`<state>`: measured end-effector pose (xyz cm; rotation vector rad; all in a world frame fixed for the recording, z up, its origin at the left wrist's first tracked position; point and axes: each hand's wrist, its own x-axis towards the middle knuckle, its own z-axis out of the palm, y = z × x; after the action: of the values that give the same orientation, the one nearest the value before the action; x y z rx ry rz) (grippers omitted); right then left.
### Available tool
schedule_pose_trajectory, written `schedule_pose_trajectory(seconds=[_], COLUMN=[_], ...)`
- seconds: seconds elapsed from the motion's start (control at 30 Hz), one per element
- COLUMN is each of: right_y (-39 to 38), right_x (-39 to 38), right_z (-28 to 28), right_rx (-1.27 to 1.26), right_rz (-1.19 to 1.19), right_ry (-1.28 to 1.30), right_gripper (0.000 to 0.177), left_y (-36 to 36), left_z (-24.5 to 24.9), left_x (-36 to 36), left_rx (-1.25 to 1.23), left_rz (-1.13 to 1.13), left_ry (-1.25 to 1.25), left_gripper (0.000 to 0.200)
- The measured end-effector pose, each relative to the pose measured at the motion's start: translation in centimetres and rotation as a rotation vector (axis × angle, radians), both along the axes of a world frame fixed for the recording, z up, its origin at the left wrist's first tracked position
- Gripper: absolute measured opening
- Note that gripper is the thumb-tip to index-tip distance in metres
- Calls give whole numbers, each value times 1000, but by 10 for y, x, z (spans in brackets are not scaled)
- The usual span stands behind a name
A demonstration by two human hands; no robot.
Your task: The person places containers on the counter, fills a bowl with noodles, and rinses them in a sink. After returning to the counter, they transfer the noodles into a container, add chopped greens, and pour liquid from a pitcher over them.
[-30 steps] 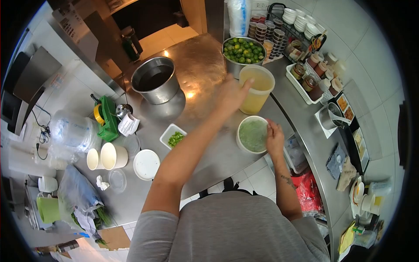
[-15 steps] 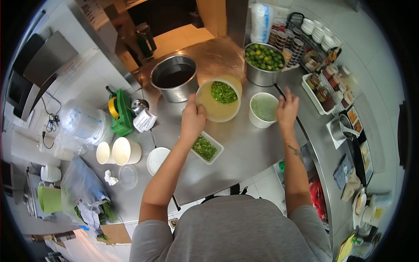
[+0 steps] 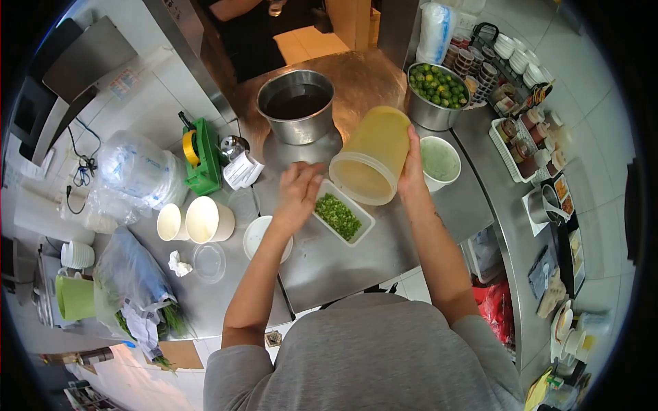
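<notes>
My right hand (image 3: pixel 413 164) grips the side of a translucent yellowish plastic tub (image 3: pixel 375 147). The tub is tipped, its mouth facing down and toward me above the far edge of a white rectangular tray (image 3: pixel 367 229). Chopped green herbs (image 3: pixel 337 217) fill the tray. Just left of the tub, my left hand (image 3: pixel 298 198) is off it, fingers stretched out and holding nothing I can see. A white cup (image 3: pixel 440 163) with pale green contents stands right of the tub, partly behind my right hand. Below my left forearm lies a white round lid (image 3: pixel 267 240), partly covered.
A steel pot of dark liquid (image 3: pixel 296 106) and a steel pot of green citrus (image 3: pixel 437 96) stand at the back. On the left are paper tubs (image 3: pixel 210 220), a green tape dispenser (image 3: pixel 203 157) and bagged greens (image 3: pixel 137 288). Another person's arm (image 3: pixel 236 7) shows beyond the counter.
The tub has passed from my left hand to my right and tipped over toward the tray. My left hand has let go. The greens seen inside the tub are out of sight.
</notes>
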<state>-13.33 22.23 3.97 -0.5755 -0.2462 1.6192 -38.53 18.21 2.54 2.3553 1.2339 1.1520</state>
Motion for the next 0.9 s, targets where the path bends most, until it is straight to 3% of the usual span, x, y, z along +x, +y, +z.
schedule_pose_trajectory(seconds=[0.07,0.17,0.27,0.37,0.47,0.57,0.73,0.9], right_y=[-1,-2,-5,-10,-19,-25,-31,-32], right_x=[0,-1,-1,-8,-18,-27,-29,-25], right_z=[2,3,4,7,7,12,19,13], right_rx=[-17,7,10,14,28,66,89,88], right_rz=[-2,37,75,78,58,73,49,109], right_ry=[-21,-3,-23,-54,-84,-83,-202,-136], right_gripper=[61,61,62,62,62,62,63,62], left_y=[-18,-49,-76,-92,-89,-60,-7,3], left_z=[-5,-18,0,29,44,40,36,24], left_x=[-10,-1,11,18,38,70,104,109], left_rx=[-373,-355,-541,-205,28,199,21,-17], left_rz=[142,120,291,360,14,-35,-35,-57], left_ry=[91,-8,-19,82,53,179,78,-36], left_gripper=[39,38,35,35,34,35,32,30])
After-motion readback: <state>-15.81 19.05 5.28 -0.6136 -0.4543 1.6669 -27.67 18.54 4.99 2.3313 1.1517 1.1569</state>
